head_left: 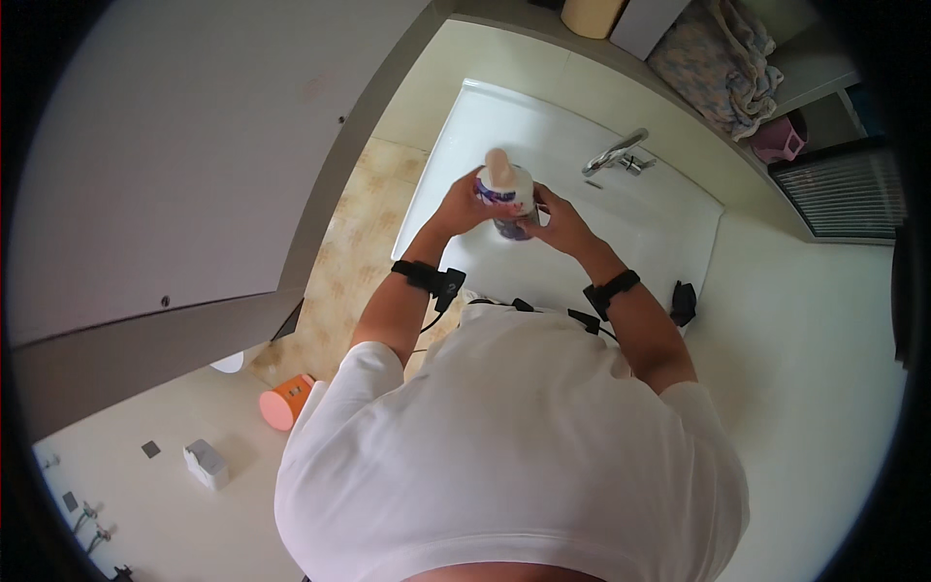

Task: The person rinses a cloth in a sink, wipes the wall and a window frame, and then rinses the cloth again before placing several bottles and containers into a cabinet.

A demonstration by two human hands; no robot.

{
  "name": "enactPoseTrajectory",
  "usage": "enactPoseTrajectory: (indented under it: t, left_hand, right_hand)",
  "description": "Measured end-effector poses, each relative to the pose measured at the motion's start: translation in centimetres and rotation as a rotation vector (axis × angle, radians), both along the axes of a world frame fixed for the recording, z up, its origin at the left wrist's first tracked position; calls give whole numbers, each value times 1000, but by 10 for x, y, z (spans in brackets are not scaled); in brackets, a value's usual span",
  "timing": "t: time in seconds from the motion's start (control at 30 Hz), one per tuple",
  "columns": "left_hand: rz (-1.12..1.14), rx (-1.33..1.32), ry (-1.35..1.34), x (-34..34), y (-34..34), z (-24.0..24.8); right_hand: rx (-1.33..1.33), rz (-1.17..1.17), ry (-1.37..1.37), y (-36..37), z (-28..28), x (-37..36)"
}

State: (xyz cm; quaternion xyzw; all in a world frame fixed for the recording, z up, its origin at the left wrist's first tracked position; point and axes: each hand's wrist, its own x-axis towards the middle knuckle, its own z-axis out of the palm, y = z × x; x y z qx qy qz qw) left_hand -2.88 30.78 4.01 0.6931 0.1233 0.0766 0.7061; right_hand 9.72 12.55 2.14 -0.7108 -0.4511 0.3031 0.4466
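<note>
I hold a white pump bottle (521, 182) with a purple-patterned label and a pale pink top above the white washbasin (582, 260). My left hand (463, 207) is closed around its left side, fingers on the label. On the other side, my right hand (564, 227) grips the lower part, with its thumb and fingers against the bottle. The pump top points away from me and leans slightly. Some fingertips are hidden behind the bottle. A chrome tap (618, 153) stands at the back right of the basin, apart from both hands.
A grey cabinet panel (194, 165) fills the upper left. Above the basin, a shelf holds a patterned cloth (718, 63) and a pink holder (780, 141). A black object (684, 303) sits at the basin's right edge. An orange bin (286, 402) stands at lower left.
</note>
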Motion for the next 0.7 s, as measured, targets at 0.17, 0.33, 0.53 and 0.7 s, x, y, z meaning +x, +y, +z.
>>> enactPoseTrajectory:
  t: [0.17, 0.33, 0.53, 0.7]
  left_hand:
    - [348, 240, 109, 48, 34, -17]
    - [432, 402, 126, 113, 89, -25]
    - [285, 373, 99, 158, 144, -70]
    - [139, 100, -7, 153, 162, -88]
  right_hand:
    - [58, -255, -151, -49, 6, 6]
    - [-112, -360, -131, -134, 2, 11]
    - [-11, -598, -251, -193, 20, 7]
    - [230, -900, -433, -192, 70, 43]
